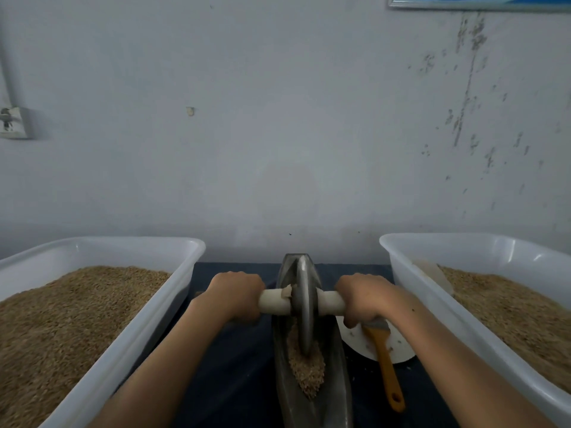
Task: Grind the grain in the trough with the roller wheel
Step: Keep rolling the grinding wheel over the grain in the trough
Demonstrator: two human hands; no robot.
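Note:
A long boat-shaped metal trough [335, 381] lies lengthwise on the dark cloth between my arms. A heap of brown grain [307, 369] fills its middle part. The metal roller wheel [304, 307] stands upright in the trough, its lower edge sunk in the grain. A pale wooden axle [273, 301] runs through the wheel. My left hand [234, 296] grips the axle's left end and my right hand [364, 299] grips its right end, fingers curled round it.
Two white plastic tubs full of grain flank the trough, one on the left [173, 291] and one on the right [411, 291]. A brush with an orange handle [386, 366] lies on a white plate [398, 350] right of the trough. A wall stands just behind.

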